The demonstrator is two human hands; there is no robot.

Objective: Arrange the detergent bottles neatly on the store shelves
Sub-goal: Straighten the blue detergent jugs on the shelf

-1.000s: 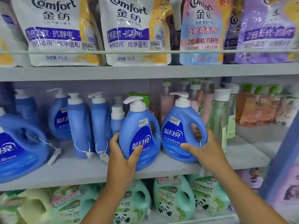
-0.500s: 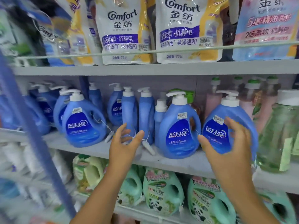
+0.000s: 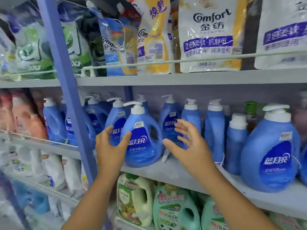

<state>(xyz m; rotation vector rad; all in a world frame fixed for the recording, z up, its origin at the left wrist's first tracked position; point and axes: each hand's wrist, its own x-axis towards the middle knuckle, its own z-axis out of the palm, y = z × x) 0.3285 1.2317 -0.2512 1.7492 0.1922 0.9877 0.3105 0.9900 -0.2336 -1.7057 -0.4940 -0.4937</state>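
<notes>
Left hand (image 3: pixel 110 147) spread wide, thumb laid against the label side of a round blue plastic pump bottle with a white pump head (image 3: pixel 142 138), other fingers curved around its left flank; whether those fingers press on the plastic or only sit just beside it cannot be told. Right hand (image 3: pixel 191 143) open too, fingers fanned and slightly blurred, thumb tip near the bottle's right edge beside the cut-out handle, palm apart from it, holding nothing. Between the two hands, upright at the front lip of the pale grey middle shelf (image 3: pixel 174 173), that same bottle, label facing out.

Behind and beside it, a crowd of smaller blue pump bottles (image 3: pixel 214 130), some slim, some turned sideways, set back toward the rear wall. Well to the right, at the shelf's front edge, a second large blue pump bottle (image 3: pixel 270 153), upright. Left of the hands, a blue-violet metal upright post (image 3: pixel 66 90) crossing the shelves.

Above, on the upper shelf behind a thin white wire rail (image 3: pixel 199 59), standing white-and-yellow refill pouches marked Comfort (image 3: pixel 211 39). Below, on the lower shelf, pale green handled jugs (image 3: pixel 174 211) side by side. Far left badly blurred; only pinkish and white packs made out there.
</notes>
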